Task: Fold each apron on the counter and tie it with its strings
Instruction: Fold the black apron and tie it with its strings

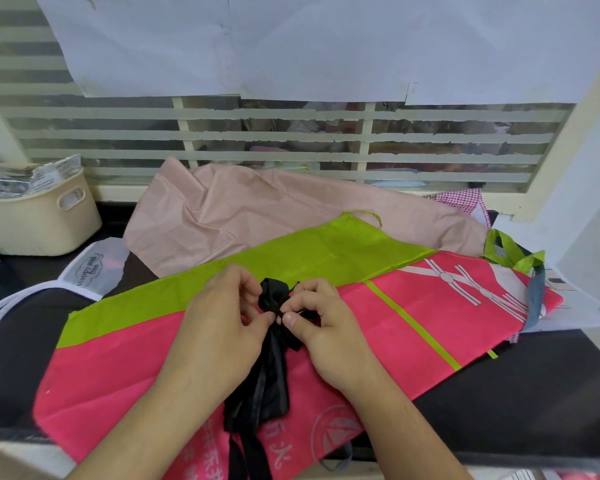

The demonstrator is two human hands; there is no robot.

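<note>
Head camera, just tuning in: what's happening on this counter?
A person is tying up a black apron that is gathered into a narrow bundle. The left hand and the right hand both pinch its black strings at the top of the bundle, apparently working a knot. The bundle lies on a pink and green apron spread flat and unfolded. Behind it lies a crumpled pale pink apron, also unfolded. A beige basket stands at the far left.

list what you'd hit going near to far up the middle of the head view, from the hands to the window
hands, left and right, pinching the black apron bundle → pink apron → green apron → pale pink apron → striped window → white paper sheets
</note>
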